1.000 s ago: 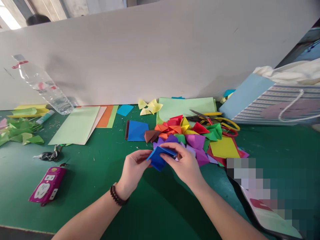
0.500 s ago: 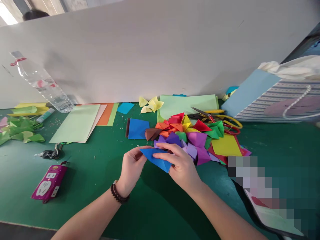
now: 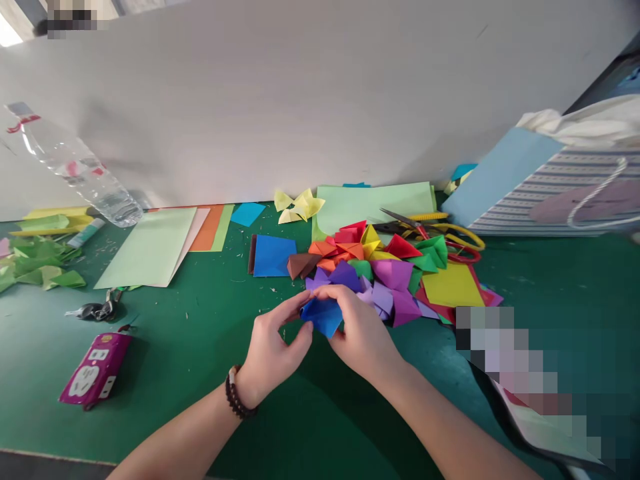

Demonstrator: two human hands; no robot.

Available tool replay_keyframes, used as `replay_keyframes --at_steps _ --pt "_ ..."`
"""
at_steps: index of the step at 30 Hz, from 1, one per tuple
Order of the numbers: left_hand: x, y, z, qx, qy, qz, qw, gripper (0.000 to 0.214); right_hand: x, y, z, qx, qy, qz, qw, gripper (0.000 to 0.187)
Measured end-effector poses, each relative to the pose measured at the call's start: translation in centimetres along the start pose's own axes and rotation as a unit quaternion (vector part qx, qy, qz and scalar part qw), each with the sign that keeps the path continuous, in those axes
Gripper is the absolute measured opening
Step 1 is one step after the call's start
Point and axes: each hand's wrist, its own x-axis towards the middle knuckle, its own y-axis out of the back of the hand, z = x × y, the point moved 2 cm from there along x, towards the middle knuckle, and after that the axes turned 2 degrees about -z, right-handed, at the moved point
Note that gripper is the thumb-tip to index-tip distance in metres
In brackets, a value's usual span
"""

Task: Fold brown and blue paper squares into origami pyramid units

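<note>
A blue folded paper piece is held in the air between both hands. My left hand, with a dark bead bracelet at the wrist, pinches its left corner between thumb and fingers. On its right side my right hand grips it, fingers curled over the top edge; part of the paper is hidden by them. Just beyond lies a heap of folded paper pieces in many colours, among them a purple piece and a brown piece. A stack of blue square paper lies left of the heap.
Scissors and yellow paper lie right of the heap, near a striped paper bag. At left are a leaning plastic bottle, keys, a magenta power adapter and pale green sheets. A white partition stands behind.
The blue paper has turned and its left corner has been drawn in, so it looks more compact. My left hand has shifted right, closer to my right hand, its thumb now on the paper.
</note>
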Motion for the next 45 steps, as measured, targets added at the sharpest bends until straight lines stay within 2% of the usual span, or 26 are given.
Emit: replay_keyframes --at_steps 7,9,14,17,19,21,23,25,28,31,34,39,42,45 --pt "-0.4 0.1 0.6 0.092 -0.107 -0.009 0.99 0.052 -0.2 0.0 -0.1 -0.008 0.012 0.012 1.0 0.043" --pt "-0.5 0.2 0.7 0.1 -0.135 0.002 0.986 0.046 -0.2 0.2 -0.4 -0.002 0.024 0.012 1.0 0.045" --pt "-0.3 0.9 0.4 0.074 -0.158 0.042 0.984 0.036 -0.4 0.9 -1.5 0.046 0.061 0.006 0.997 0.047" --pt "0.2 1.7 0.0 0.019 -0.152 0.09 0.984 0.023 -0.6 1.6 -1.9 0.138 0.072 -0.003 0.988 0.049" --pt "0.5 2.2 -0.1 -0.024 -0.158 0.107 0.981 0.018 -0.5 2.2 -1.7 0.207 0.022 0.02 0.978 0.041" --pt "0.6 2.5 0.0 -0.046 -0.191 0.109 0.974 0.019 -0.2 2.5 -1.3 0.246 -0.061 0.038 0.967 0.032" --pt "0.6 2.6 0.2 -0.044 -0.224 0.107 0.968 0.021 0.1 2.5 -0.9 0.27 -0.128 0.02 0.954 0.026" --pt "0.5 2.5 0.4 -0.035 -0.236 0.101 0.966 0.02 0.3 2.2 -0.7 0.304 -0.161 -0.019 0.939 0.023" --pt "0.5 2.3 0.5 -0.046 -0.22 0.098 0.969 0.015 0.6 1.8 -0.6 0.342 -0.171 -0.052 0.922 0.022" --pt "0.6 2.1 0.4 -0.095 -0.188 0.086 0.974 0.005 0.7 1.6 -0.4 0.348 -0.17 -0.052 0.92 0.02" --pt "0.9 1.9 0.0 -0.14 -0.145 0.071 0.977 0.012 0.8 1.7 -0.5 0.345 -0.145 -0.063 0.925 0.016" --pt "0.9 2.1 -0.6 -0.08 -0.121 0.057 0.988 0.013 0.9 2.0 -0.5 0.321 -0.122 -0.059 0.937 0.011" --pt "0.9 2.3 -0.6 -0.059 -0.113 0.061 0.99 0.014 0.8 2.1 -0.6 0.313 -0.09 -0.043 0.944 0.017" --pt "1.0 2.2 -0.5 -0.049 -0.08 0.068 0.993 0.012 0.6 1.9 -0.9 0.287 -0.048 -0.055 0.955 0.035"
